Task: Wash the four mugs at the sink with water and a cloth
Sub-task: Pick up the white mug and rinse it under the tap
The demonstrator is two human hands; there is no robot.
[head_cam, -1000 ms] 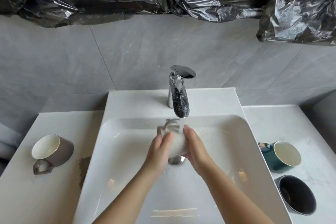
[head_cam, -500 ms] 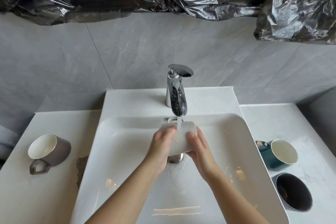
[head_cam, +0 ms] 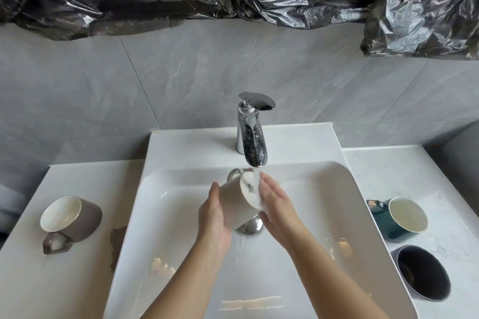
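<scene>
White mug (head_cam: 233,206) is held on its side over the sink (head_cam: 145,189), directly under the water (head_cam: 256,181) running from the tap (head_cam: 252,137). It is grasped round its body by the left hand (head_cam: 213,217), while the right hand (head_cam: 277,204) is laid against its flat end, fingers (head_cam: 269,185) straight and released. Rinsing this mug is judged to be the step in hand. No cloth is seen in either hand, and a brownish patch (head_cam: 117,238) at the sink's left edge cannot be identified. Next, a turn of the mug is called for so that its inside is reached. On the surface (head_cam: 375,171) a brown mug (head_cam: 75,217) is seen at the left, a teal mug (head_cam: 399,217) and a dark mug (head_cam: 422,276) at the right. No brand, label or writing can be read; a small dark mark on the held mug's end is too small to make out.
</scene>
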